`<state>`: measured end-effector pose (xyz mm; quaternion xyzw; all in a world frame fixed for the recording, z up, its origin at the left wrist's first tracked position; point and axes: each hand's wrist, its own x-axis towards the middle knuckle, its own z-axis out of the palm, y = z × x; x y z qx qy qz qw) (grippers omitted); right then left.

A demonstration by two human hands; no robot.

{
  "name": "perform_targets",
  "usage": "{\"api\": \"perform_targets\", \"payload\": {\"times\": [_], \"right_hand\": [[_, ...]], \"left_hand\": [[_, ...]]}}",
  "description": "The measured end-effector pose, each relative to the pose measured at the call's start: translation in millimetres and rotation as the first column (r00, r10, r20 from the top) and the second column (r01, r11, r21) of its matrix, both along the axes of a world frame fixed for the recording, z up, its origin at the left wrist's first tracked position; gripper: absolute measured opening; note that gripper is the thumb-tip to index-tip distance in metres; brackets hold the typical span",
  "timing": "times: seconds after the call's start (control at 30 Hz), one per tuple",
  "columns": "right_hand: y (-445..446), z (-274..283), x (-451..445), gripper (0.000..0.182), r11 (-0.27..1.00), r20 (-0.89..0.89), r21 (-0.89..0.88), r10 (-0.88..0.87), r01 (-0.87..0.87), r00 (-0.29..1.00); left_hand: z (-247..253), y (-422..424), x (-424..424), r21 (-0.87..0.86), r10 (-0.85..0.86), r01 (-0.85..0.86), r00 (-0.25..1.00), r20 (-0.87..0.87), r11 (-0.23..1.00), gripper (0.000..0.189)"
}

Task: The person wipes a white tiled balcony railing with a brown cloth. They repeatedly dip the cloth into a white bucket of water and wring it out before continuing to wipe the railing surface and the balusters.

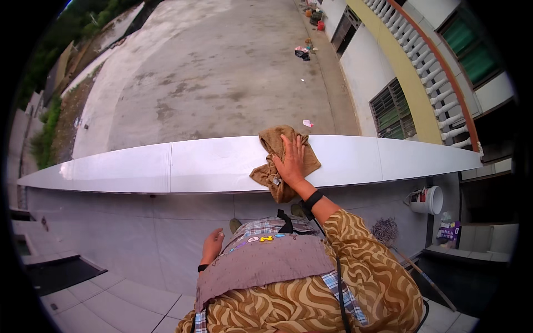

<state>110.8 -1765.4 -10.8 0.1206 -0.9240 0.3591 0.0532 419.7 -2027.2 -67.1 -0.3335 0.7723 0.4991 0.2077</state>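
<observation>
My right hand (290, 160) lies flat on a brown cloth (272, 139), pressing it against the white tiled top of a parapet wall (216, 162). The cloth is bunched, and one end hangs over the near edge of the ledge. A small pale tag shows on its folds. My left hand (212, 245) hangs low beside my apron (266, 260), away from the ledge. Its fingers look loosely curled, and whether anything is in them cannot be told.
A white bucket (425, 200) lies tipped on the tiled floor to the right. Near it are a mop (385, 231) and a purple package (449, 231). Beyond the ledge, a concrete yard (216, 75) lies well below. A balustrade (437, 79) runs along the right.
</observation>
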Motion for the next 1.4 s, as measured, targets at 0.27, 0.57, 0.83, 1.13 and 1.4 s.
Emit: {"api": "perform_targets", "payload": {"times": [0.27,0.57,0.83,1.13,1.4], "right_hand": [[-217,7,65,0.06,0.929,-0.065,-0.158,0.328,-0.335,0.942],[-242,30,62,0.043,0.463,0.076,-0.859,0.54,-0.22,0.839],[-36,67,40,0.051,0.593,0.149,-0.805,0.183,0.012,0.972],[118,9,32,0.065,0.849,-0.184,0.034,-0.513,0.527,0.838],[18,25,40,0.062,0.959,-0.138,0.057,-0.269,0.278,0.953]], "left_hand": [[-3,-116,74,-0.08,0.029,-0.026,0.999,0.031,0.996,0.038],[-22,-143,65,0.145,0.052,-0.048,0.998,-0.025,0.988,0.037],[-84,-170,108,0.237,0.054,-0.047,0.998,-0.021,0.97,0.039],[-4,-127,14,0.027,-0.17,0.169,0.985,0.008,0.985,0.037],[7,-103,-43,0.025,-0.364,0.363,0.931,0.04,0.932,0.033]]}}
